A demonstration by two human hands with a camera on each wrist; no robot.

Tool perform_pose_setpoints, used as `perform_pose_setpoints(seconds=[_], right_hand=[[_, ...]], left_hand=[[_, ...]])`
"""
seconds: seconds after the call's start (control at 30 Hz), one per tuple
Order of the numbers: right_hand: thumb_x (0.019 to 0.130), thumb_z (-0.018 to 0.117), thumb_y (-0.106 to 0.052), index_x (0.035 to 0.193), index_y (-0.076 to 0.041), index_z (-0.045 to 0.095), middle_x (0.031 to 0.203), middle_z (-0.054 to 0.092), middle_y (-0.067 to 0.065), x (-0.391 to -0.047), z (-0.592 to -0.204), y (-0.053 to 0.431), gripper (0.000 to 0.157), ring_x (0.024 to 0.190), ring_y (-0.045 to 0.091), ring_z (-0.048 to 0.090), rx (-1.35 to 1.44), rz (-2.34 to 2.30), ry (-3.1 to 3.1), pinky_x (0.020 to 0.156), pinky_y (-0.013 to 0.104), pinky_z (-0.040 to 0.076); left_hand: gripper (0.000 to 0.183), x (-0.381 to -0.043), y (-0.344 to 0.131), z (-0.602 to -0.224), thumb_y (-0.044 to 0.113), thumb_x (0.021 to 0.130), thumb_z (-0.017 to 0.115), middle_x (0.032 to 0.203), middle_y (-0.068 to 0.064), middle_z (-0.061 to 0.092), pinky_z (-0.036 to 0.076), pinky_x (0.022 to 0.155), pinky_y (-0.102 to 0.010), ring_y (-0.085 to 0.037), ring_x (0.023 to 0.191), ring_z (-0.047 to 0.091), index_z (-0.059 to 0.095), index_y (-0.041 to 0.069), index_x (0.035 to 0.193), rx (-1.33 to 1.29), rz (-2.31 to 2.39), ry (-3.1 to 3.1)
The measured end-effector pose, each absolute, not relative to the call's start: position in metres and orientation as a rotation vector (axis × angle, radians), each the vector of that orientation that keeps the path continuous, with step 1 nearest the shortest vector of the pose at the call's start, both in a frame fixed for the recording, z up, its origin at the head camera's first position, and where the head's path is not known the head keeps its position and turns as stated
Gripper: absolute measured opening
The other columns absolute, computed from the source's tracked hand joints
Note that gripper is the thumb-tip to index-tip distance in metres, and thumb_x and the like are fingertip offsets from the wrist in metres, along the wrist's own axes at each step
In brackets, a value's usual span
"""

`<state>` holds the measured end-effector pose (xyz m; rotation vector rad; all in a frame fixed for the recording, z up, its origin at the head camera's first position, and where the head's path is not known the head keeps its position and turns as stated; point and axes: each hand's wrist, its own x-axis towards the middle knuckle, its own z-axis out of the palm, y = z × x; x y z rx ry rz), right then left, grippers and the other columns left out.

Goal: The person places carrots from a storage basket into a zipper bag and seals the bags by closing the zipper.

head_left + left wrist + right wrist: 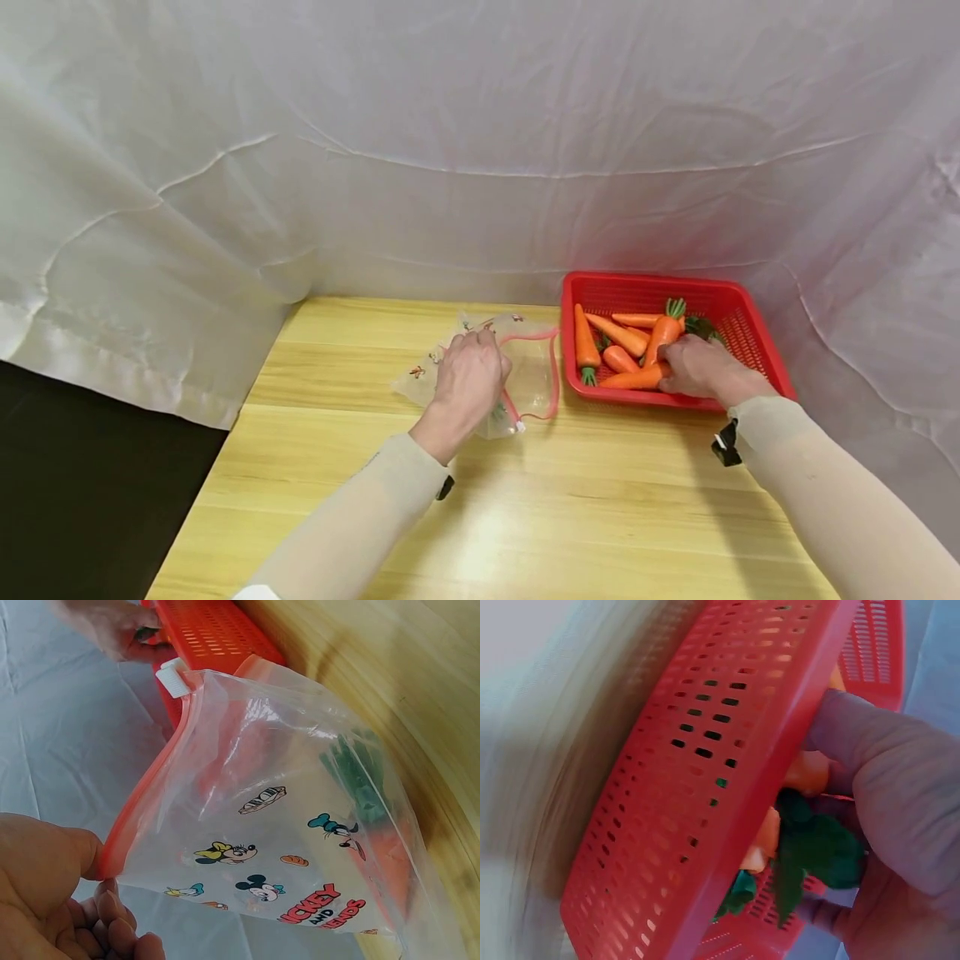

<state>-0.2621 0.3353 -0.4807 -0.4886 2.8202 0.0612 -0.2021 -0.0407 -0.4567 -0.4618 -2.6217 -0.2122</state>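
My left hand (472,371) pinches the red-edged mouth of a clear slider zip bag (247,840) between thumb and fingers. The bag, printed with cartoon figures, stands partly open on the table. Inside it, a carrot (386,855) with a green top shows through the plastic. My right hand (697,367) reaches into the red basket (765,358), its thumb and fingers around a carrot (663,337). In the right wrist view, green leaves (821,851) lie between thumb and fingers, and the basket wall hides part of the grip.
Several other carrots lie in the basket, one upright-looking carrot (586,337) along its left wall. The wooden table (585,517) carries bag and basket. A pale cloth (480,125) hangs behind and on both sides. A dark area (90,492) borders the table's left edge.
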Motion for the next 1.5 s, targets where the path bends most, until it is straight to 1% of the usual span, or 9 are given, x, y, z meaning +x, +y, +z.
perform_pose_setpoints(seconds=[0.07,0.17,0.33,0.5,0.8,1.0,1.17,1.4,1.5], right_hand=[[0.087,0.078,-0.032,0.111,-0.01,0.068,0.095,0.07,0.008,-0.262,-0.48,0.338,0.034,0.113,0.047,0.057,-0.455,0.046,2.846,0.091,0.07,0.041],[0.089,0.079,-0.035,0.123,-0.003,0.062,0.104,0.071,0.018,-0.263,-0.481,0.34,0.049,0.113,0.051,0.053,-0.425,0.068,2.944,0.092,0.072,0.038],[0.092,0.078,-0.036,0.129,0.004,0.052,0.118,0.065,0.031,-0.262,-0.488,0.338,0.061,0.113,0.058,0.052,-0.357,0.059,3.143,0.1,0.078,0.033],[0.089,0.08,-0.034,0.124,0.003,0.05,0.117,0.063,0.031,-0.258,-0.493,0.333,0.06,0.115,0.056,0.049,-0.355,0.003,3.249,0.101,0.077,0.032],[0.085,0.082,-0.031,0.117,0.001,0.052,0.103,0.061,0.027,-0.253,-0.487,0.324,0.054,0.092,0.045,0.052,-0.48,0.02,3.353,0.075,0.057,0.039],[0.082,0.082,-0.026,0.114,0.004,0.053,0.096,0.059,0.028,-0.249,-0.482,0.32,0.052,0.085,0.046,0.054,-0.553,-0.023,3.408,0.07,0.055,0.044],[0.082,0.082,-0.028,0.115,0.003,0.053,0.096,0.06,0.025,-0.246,-0.475,0.315,0.053,0.088,0.046,0.053,-0.581,0.008,3.458,0.071,0.052,0.039],[0.081,0.078,-0.028,0.092,-0.005,0.05,0.077,0.05,0.014,-0.238,-0.461,0.303,0.038,0.075,0.039,0.049,-0.63,0.004,3.501,0.065,0.046,0.032],[0.077,0.077,-0.027,0.089,-0.006,0.049,0.074,0.048,0.012,-0.231,-0.454,0.295,0.037,0.071,0.037,0.047,-0.679,-0.022,3.53,0.064,0.044,0.031]], left_hand=[[0.014,-0.202,-0.041,-0.456,0.008,0.092,0.062,0.066,-0.004,0.056,0.049,0.065,-0.033,-0.022,0.063,0.055,0.059,0.005,0.079,-0.462,-0.22,-2.637],[0.015,-0.203,-0.043,-0.455,0.008,0.093,0.06,0.067,-0.004,0.056,0.049,0.065,-0.033,-0.023,0.064,0.055,0.059,0.005,0.078,-0.456,-0.226,-2.662],[0.015,-0.203,-0.044,-0.455,0.008,0.094,0.06,0.067,-0.004,0.055,0.049,0.064,-0.033,-0.022,0.064,0.052,0.059,0.005,0.079,-0.435,-0.244,-2.691],[0.015,-0.203,-0.044,-0.456,0.007,0.093,0.061,0.066,-0.004,0.055,0.048,0.063,-0.032,-0.021,0.063,0.053,0.06,0.005,0.078,-0.437,-0.231,-2.66],[0.015,-0.204,-0.045,-0.454,0.006,0.093,0.059,0.066,-0.003,0.053,0.046,0.064,-0.032,-0.019,0.062,0.045,0.059,0.005,0.078,-0.429,-0.252,-2.679],[0.015,-0.205,-0.046,-0.453,0.007,0.094,0.057,0.069,-0.006,0.057,0.049,0.065,-0.035,-0.023,0.065,0.052,0.06,0.004,0.079,-0.41,-0.326,-2.7],[0.015,-0.207,-0.046,-0.452,0.007,0.094,0.057,0.069,-0.007,0.058,0.05,0.066,-0.035,-0.024,0.066,0.055,0.061,0.003,0.08,-0.405,-0.329,-2.702],[0.015,-0.209,-0.047,-0.45,0.007,0.095,0.057,0.067,-0.005,0.055,0.049,0.068,-0.034,-0.022,0.064,0.053,0.06,0.003,0.08,-0.412,-0.294,-2.722],[0.015,-0.21,-0.047,-0.448,0.008,0.095,0.057,0.068,-0.005,0.056,0.05,0.069,-0.035,-0.022,0.065,0.054,0.061,0.003,0.082,-0.405,-0.289,-2.731]])
